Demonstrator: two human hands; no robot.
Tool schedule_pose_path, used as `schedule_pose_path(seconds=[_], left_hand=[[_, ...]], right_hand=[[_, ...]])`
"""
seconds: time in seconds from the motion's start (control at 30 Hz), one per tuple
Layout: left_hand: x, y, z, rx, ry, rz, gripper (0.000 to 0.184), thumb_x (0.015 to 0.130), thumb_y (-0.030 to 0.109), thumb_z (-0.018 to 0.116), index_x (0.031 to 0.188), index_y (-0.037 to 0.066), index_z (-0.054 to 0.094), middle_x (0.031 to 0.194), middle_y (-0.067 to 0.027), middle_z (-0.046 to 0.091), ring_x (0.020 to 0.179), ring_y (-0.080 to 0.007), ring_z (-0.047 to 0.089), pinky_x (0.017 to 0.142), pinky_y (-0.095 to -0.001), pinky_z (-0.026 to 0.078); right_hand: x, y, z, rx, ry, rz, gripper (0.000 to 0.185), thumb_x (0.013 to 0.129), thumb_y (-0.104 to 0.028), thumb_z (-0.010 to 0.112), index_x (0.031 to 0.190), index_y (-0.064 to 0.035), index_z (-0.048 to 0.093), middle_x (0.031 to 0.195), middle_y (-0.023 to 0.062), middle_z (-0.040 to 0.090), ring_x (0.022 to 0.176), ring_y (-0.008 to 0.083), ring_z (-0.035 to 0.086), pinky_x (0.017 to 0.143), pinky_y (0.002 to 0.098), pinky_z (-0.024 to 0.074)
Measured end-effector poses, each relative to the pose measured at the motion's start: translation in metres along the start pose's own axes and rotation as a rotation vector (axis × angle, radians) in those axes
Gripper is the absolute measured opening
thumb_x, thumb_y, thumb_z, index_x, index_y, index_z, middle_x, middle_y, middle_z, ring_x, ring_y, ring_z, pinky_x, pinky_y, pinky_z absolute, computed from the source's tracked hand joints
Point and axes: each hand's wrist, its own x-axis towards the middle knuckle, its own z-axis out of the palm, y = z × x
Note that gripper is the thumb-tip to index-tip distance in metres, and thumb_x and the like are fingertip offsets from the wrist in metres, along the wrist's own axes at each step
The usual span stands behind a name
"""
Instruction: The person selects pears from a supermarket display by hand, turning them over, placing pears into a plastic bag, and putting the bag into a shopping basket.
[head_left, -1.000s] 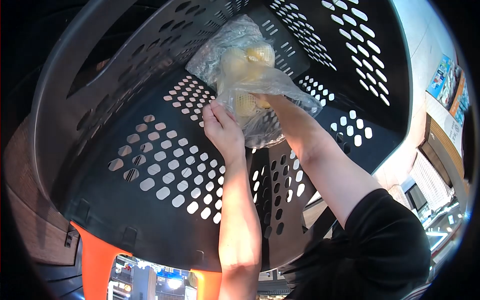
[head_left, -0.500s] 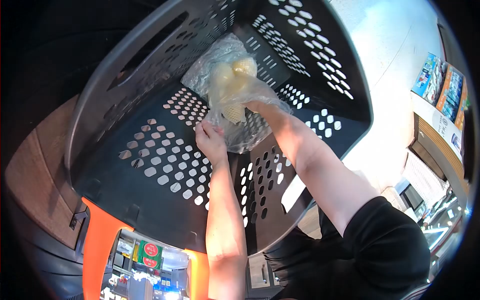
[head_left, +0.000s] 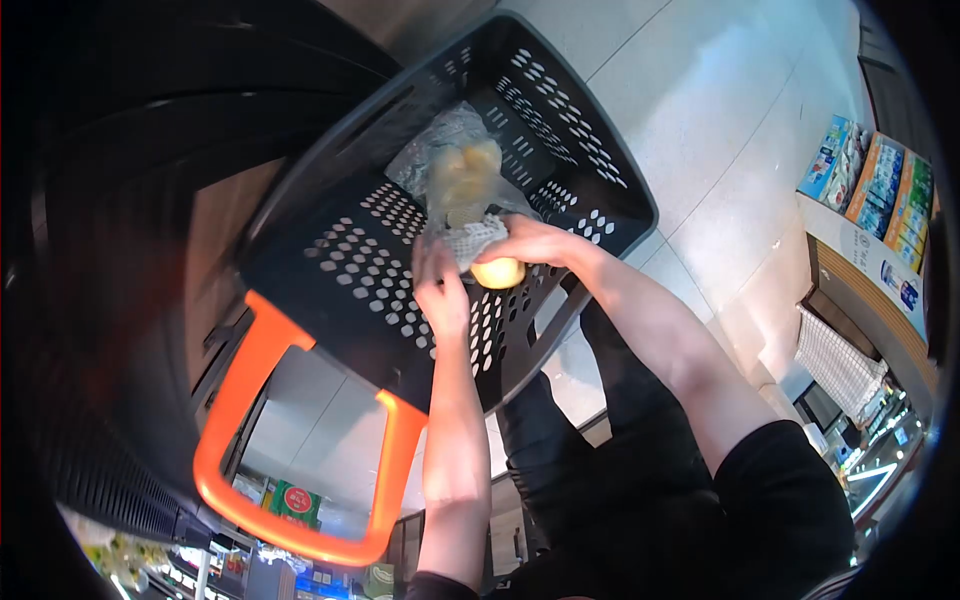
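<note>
A clear plastic bag [head_left: 415, 160] lies inside a black shopping basket [head_left: 350, 285], with pale yellow round fruits [head_left: 480, 157] in it. At the bag's near end my right hand [head_left: 535, 242] grips a yellow fruit [head_left: 498, 273] partly covered by a white foam net [head_left: 475, 240]. The exact kind of fruit is hard to make out. My left hand [head_left: 442, 295] is just left of this fruit, its slightly blurred fingers closed at the edge of the bag, beside the foam net.
The basket has perforated walls and an orange handle [head_left: 290, 535] folded toward me. Pale floor tiles [head_left: 690, 150] spread to the right. A display of colourful packages [head_left: 880, 195] stands at the far right. Dark surfaces lie along the left.
My right hand has come out of the bag toward me with a yellow fruit in its foam net. The basket looks farther off, and its orange handle is now fully in view.
</note>
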Motion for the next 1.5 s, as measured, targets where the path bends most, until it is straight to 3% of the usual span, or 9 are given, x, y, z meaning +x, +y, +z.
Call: schedule_pose_path(seconds=[0.2,0.3,0.4,0.6,0.67,0.97,1.2,1.37,1.5], left_hand=[[-0.056,0.122,-0.061,-0.158,-0.172,0.089,0.037,0.095,0.020,0.055,0.124,-0.003,0.060,0.139,-0.0214,0.050,0.129,-0.0301,0.048,0.108,-0.0381,0.035],[-0.085,0.175,-0.088,-0.191,-0.336,0.229,0.049,0.090,0.026,0.061,0.129,-0.003,0.055,0.135,-0.0193,0.052,0.127,-0.0288,0.050,0.107,-0.0373,0.037],[-0.115,0.230,-0.113,-0.425,-0.204,-0.005,0.038,0.103,0.027,0.046,0.122,-0.003,0.058,0.119,-0.0103,0.062,0.108,-0.0151,0.057,0.095,-0.0318,0.044],[-0.159,0.319,-0.164,-0.638,-0.077,-0.041,0.059,0.106,0.041,0.024,0.118,-0.006,0.058,0.113,-0.0119,0.065,0.102,-0.0183,0.062,0.088,-0.0328,0.049],[-0.174,0.336,-0.171,-0.883,0.034,-0.049,0.059,0.106,0.042,0.025,0.122,-0.006,0.056,0.118,-0.0128,0.063,0.105,-0.0190,0.062,0.088,-0.0329,0.050],[-0.234,0.349,-0.209,-0.620,-0.041,0.026,0.042,0.105,0.031,0.041,0.117,-0.004,0.062,0.110,-0.0074,0.067,0.098,-0.0110,0.061,0.086,-0.0266,0.047],[-0.258,0.369,-0.204,-0.502,-0.229,0.245,0.027,0.099,0.015,0.052,0.118,-0.004,0.060,0.113,-0.0078,0.066,0.103,-0.0102,0.060,0.089,-0.0279,0.048],[-0.267,0.392,-0.208,-0.453,-0.023,0.279,0.023,0.094,0.013,0.061,0.107,-0.006,0.065,0.088,-0.0056,0.071,0.084,-0.0083,0.063,0.075,-0.0259,0.051],[-0.268,0.397,-0.216,-0.512,0.093,0.271,0.023,0.094,0.011,0.060,0.109,-0.005,0.065,0.091,-0.0068,0.072,0.085,-0.0087,0.064,0.075,-0.0263,0.051]], right_hand=[[-0.120,-0.084,0.033,0.185,-0.135,0.040,0.056,0.085,-0.036,0.073,0.130,-0.0060,0.057,0.122,0.0049,0.063,0.111,0.0142,0.059,0.092,0.0310,0.0489],[-0.168,-0.113,0.052,0.252,-0.239,-0.065,0.071,0.084,-0.028,0.074,0.142,-0.0053,0.041,0.128,0.0056,0.057,0.115,0.0145,0.055,0.095,0.0310,0.0476],[-0.210,-0.138,0.078,0.273,-0.278,-0.226,0.095,0.068,-0.011,0.086,0.146,-0.0013,0.033,0.136,0.0084,0.049,0.126,0.0172,0.047,0.106,0.0328,0.0408],[-0.301,-0.197,0.139,0.036,-0.150,-0.535,0.086,0.068,-0.011,0.087,0.139,0.0006,0.039,0.131,0.0088,0.052,0.122,0.0165,0.049,0.103,0.0324,0.0421],[-0.319,-0.204,0.151,0.043,-0.153,-0.557,0.083,0.070,-0.013,0.086,0.138,0.0003,0.041,0.129,0.0083,0.053,0.120,0.0160,0.050,0.103,0.0321,0.0426],[-0.379,-0.214,0.163,0.354,-0.290,-0.515,0.079,0.075,-0.034,0.081,0.135,0.0012,0.045,0.124,0.0087,0.058,0.114,0.0166,0.056,0.100,0.0320,0.0439],[-0.408,-0.235,0.164,0.264,-0.356,-0.629,0.080,0.073,-0.034,0.083,0.134,0.0019,0.046,0.123,0.0088,0.059,0.114,0.0168,0.057,0.100,0.0317,0.0441],[-0.416,-0.238,0.174,0.147,-0.319,-0.691,0.078,0.073,-0.031,0.084,0.133,0.0023,0.047,0.121,0.0082,0.060,0.113,0.0159,0.057,0.099,0.0312,0.0442],[-0.416,-0.238,0.186,0.121,-0.254,-0.763,0.073,0.074,-0.019,0.083,0.134,0.0011,0.045,0.122,0.0082,0.059,0.113,0.0159,0.056,0.099,0.0308,0.0450]])
